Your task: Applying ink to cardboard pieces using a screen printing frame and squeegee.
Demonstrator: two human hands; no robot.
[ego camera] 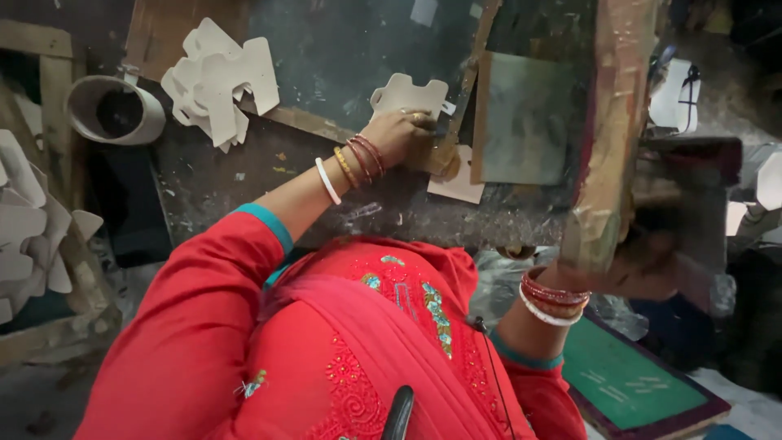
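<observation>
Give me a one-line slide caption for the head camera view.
Left hand presses a cut cardboard blank on the dark worktable while the right hand grips a worn wooden lever.
</observation>
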